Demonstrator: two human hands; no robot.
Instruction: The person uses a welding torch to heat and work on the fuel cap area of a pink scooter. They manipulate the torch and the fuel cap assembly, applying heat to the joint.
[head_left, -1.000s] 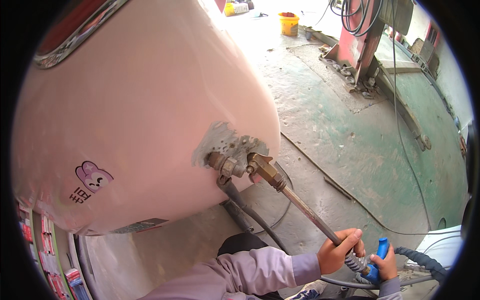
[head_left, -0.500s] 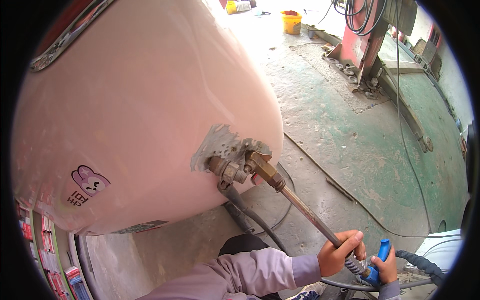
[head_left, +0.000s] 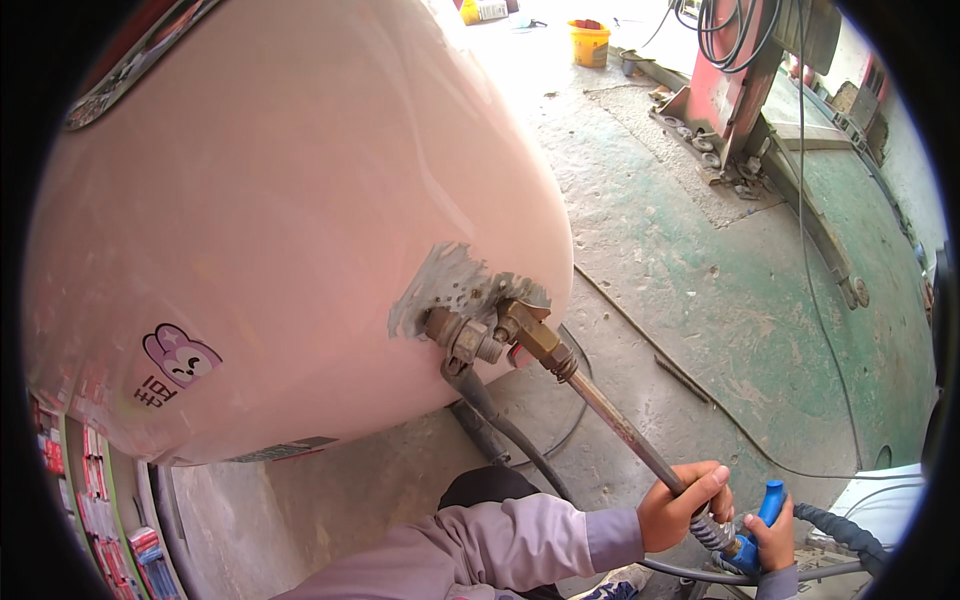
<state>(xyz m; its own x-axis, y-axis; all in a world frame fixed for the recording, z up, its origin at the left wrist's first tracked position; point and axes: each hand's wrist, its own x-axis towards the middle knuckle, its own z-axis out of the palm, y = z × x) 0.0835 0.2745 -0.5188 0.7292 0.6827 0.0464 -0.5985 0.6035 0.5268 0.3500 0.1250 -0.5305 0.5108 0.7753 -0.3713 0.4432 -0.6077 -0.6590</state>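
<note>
Near ground, lower right. The right hand is curled round a blue handle, whose upper end projects above the grip; some of the fingers are hidden. Just beside it, the left hand, reaching in from the lower left in a mauve sleeve, is closed about the lower part of a long metal rod, with the thumb extended toward the right. A coiled spring encircles the lower end between the two hands. A black sheathed cable leads off to the right, near the right hand.

Middle ground. The rod slopes up and leftward over the floor to a brass-coloured head, set before the right end of a grey patch on a pink panel; contact between head and patch cannot be told. A threaded clamp stands just left of the head, leaving only a narrow gap there; a thick black cable descends from it. To the right, the panel's rounded edge passes close by the head, with broad floor beyond.

Far ground. A thin dark hose crosses that floor; behind lie a low beam, a red post and a yellow bucket.
</note>
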